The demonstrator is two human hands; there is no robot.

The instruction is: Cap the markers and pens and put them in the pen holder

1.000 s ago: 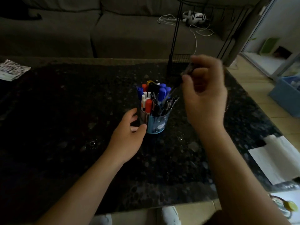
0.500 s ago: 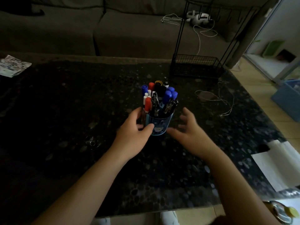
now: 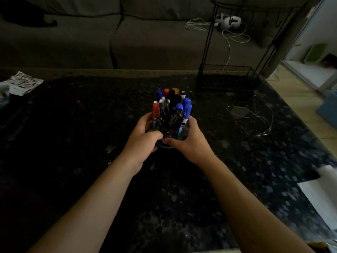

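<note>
A person is cupping a blue pen holder (image 3: 180,133) with both hands at the middle of a dark speckled tabletop (image 3: 73,143). The left hand (image 3: 144,139) is wrapping its grip round the holder's left wall, fingers curled and thumb across the front. The right hand (image 3: 189,141) is gripping the right wall the same way, and the two thumbs are nearly meeting. Together the hands are hiding most of the holder's wall.

The markers and pens (image 3: 172,106) are standing inside it, long axes close to upright, with blue, red, black and yellow capped ends pointing up and leaning slightly toward the grey sofa (image 3: 145,42) behind.

A black wire rack (image 3: 228,77) is standing at the tabletop's far right corner. A thin pale cord (image 3: 255,116) is lying loose to the holder's right, well apart from the hands. A printed leaflet (image 3: 25,83) is lying at the far left edge, and white paper (image 3: 324,194) is lying at the near right.
</note>
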